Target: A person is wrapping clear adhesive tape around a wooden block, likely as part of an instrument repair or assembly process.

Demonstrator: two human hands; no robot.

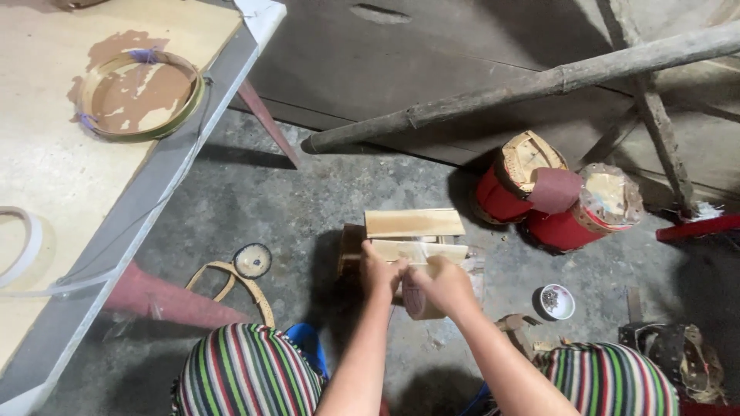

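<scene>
Gripping pale strip [418, 251] atop small wooden stand [408, 239]: left hand [379, 276], right hand [443, 286], fingers clamped on it. Strip unbent, work early; finished hoop [139, 94] on counter [46, 162].

Open concrete floor left of the hands, clutter on the right

Bare grey concrete floor [254, 192] lies open between the slanted pale table [116, 223] and the stacked pale wooden slats [414, 231]; the two red cylindrical drums [555, 200], small white bowl [557, 301] and long bamboo pole [524, 83] block the right and far side.
</scene>
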